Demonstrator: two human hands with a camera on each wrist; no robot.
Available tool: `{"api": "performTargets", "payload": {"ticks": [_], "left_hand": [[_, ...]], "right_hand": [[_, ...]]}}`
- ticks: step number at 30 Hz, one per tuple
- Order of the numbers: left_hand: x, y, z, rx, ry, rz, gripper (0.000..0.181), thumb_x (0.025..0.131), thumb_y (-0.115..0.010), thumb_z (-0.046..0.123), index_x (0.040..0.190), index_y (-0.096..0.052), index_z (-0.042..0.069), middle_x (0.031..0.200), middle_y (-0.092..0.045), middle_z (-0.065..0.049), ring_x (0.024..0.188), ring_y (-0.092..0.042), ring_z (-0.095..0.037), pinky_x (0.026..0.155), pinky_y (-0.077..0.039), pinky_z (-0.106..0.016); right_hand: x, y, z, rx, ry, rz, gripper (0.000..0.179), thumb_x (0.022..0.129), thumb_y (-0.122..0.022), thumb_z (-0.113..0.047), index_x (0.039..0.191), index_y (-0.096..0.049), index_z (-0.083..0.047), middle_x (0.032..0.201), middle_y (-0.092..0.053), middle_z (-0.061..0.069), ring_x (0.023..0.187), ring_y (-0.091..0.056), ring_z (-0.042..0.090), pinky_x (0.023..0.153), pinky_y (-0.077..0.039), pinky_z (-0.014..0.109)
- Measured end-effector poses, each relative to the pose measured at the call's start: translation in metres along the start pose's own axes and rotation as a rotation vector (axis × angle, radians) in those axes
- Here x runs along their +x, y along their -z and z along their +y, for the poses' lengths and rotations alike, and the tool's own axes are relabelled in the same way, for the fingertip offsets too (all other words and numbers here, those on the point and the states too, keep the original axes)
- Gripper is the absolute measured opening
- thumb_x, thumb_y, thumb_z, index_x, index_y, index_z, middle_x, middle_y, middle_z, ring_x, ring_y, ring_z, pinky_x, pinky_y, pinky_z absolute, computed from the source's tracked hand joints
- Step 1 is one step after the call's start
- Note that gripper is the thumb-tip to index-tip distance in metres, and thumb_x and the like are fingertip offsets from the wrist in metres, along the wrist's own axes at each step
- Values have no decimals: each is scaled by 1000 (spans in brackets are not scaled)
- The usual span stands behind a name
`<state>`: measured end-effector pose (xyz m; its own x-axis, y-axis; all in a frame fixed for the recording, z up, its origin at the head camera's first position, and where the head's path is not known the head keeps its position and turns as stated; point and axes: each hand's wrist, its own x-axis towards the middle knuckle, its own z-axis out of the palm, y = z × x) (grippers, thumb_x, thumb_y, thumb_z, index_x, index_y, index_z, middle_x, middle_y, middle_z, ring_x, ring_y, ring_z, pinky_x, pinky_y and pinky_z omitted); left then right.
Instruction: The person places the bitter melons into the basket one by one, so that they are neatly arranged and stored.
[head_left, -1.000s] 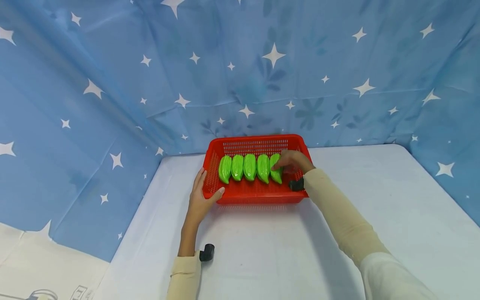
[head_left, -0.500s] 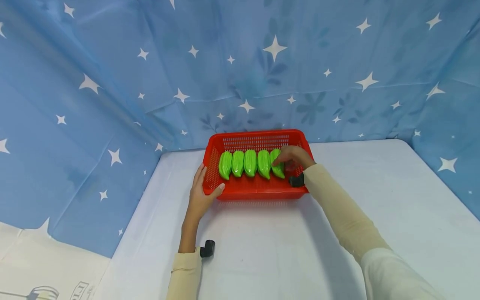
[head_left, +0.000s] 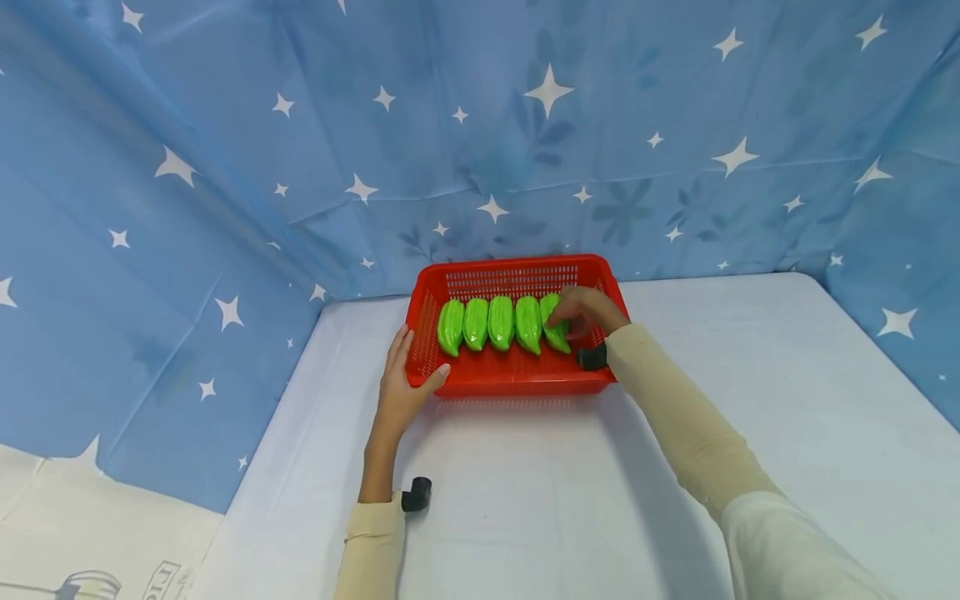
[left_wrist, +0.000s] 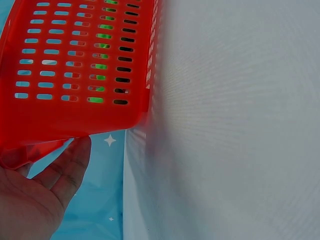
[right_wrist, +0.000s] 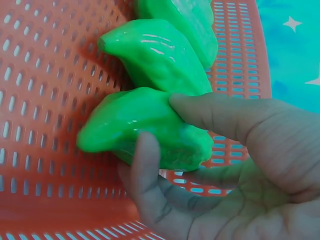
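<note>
In the head view, several shiny green, ridged bitter gourds [head_left: 500, 323] lie side by side in a red perforated plastic basket [head_left: 517, 383], tips toward the front. My right hand [head_left: 588, 308] reaches inside and pinches the rightmost bitter gourd [right_wrist: 145, 120]. In the right wrist view its thumb rests on top, with fingers curled along the near side and underneath. My left hand [head_left: 397, 398] holds the basket's front left corner, thumb over the front rim. The left wrist view shows the fingers [left_wrist: 70, 172] against the outer side wall; the thumb is hidden there.
The basket stands at the back of a table covered with white cloth [head_left: 510, 492]. Behind it hangs a blue star-patterned curtain [head_left: 495, 150], continuing along the left and right sides. Black camera mounts [head_left: 417, 495] sit at both wrists.
The head view has tilted slightly, so basket and hands appear higher. The rightmost bitter gourd's tip has swung a little to the right under my right hand. My left hand keeps its place on the basket.
</note>
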<state>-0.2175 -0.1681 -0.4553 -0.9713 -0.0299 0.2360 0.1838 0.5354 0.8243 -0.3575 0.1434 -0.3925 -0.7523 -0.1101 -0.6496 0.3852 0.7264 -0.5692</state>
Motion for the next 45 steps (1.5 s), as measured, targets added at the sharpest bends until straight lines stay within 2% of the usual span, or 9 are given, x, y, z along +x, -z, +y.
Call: {"api": "performTargets", "payload": {"ticks": [5, 8, 14, 22, 25, 29, 37, 41, 45], "left_hand": [[-2, 0, 0, -12, 7, -8, 91, 83, -71, 51, 155, -28, 16, 161, -18, 13, 149, -23, -21, 108, -43, -52], [-4, -1, -1, -18, 12, -11, 90, 83, -71, 50, 155, -28, 16, 161, -18, 13, 148, -23, -21, 107, -43, -52], [-5, -2, -3, -13, 20, -7, 89, 84, -71, 50, 155, -28, 17, 161, -19, 13, 149, -23, -20, 109, -42, -52], [-6, -1, -1, -18, 28, -6, 89, 84, -71, 50, 155, -28, 17, 162, -19, 12, 149, -23, -21, 110, -40, -53], [-5, 0, -2, -21, 28, -5, 89, 84, -71, 50, 155, -28, 16, 161, -19, 13, 149, -23, -20, 110, -40, -52], [-4, -1, -2, -29, 19, -6, 89, 84, -71, 49, 155, -28, 15, 161, -19, 13, 148, -23, -20, 109, -41, -52], [-3, -1, 0, -32, 17, -2, 90, 84, -71, 50, 155, -28, 15, 161, -19, 14, 148, -23, -20, 110, -40, -52], [-1, -1, 1, -30, 8, 2, 89, 84, -71, 49, 155, -29, 15, 161, -19, 13, 148, -23, -20, 110, -40, -52], [-1, -1, 0, -32, -9, 5, 89, 84, -72, 47, 154, -28, 14, 161, -20, 12, 149, -23, -19, 114, -35, -51]], "right_hand": [[1, -3, 4, 50, -2, 11, 43, 90, -69, -20, 115, -36, -7, 104, -40, 6, 79, -48, 17, 74, -53, 26], [2, -5, 6, 39, 7, 29, 49, 89, -72, -24, 116, -35, -6, 106, -39, 7, 85, -47, 19, 74, -52, 28], [2, -5, 9, 9, 20, 42, 56, 87, -74, -32, 118, -35, -6, 111, -41, 8, 99, -50, 23, 83, -56, 33], [0, -4, 9, -2, 25, 28, 77, 88, -72, -36, 140, -27, -2, 126, -39, 12, 110, -51, 28, 90, -56, 40], [-2, -3, 8, 9, 31, 26, 68, 90, -70, -34, 134, -29, -3, 120, -39, 11, 107, -51, 26, 91, -56, 40], [-3, -1, 8, 1, 46, 36, 44, 93, -67, -30, 114, -38, -5, 110, -43, 10, 100, -56, 25, 90, -56, 39], [-2, 1, 7, 38, 40, 37, 59, 92, -67, -30, 131, -32, -1, 122, -42, 13, 109, -53, 27, 92, -56, 40], [-4, 2, 6, 45, 42, 46, 61, 92, -67, -31, 132, -31, -1, 121, -41, 12, 111, -53, 27, 91, -57, 41], [-7, 2, 7, 40, 61, 52, 53, 93, -66, -28, 124, -33, -1, 118, -42, 13, 109, -56, 28, 88, -58, 41]]}}
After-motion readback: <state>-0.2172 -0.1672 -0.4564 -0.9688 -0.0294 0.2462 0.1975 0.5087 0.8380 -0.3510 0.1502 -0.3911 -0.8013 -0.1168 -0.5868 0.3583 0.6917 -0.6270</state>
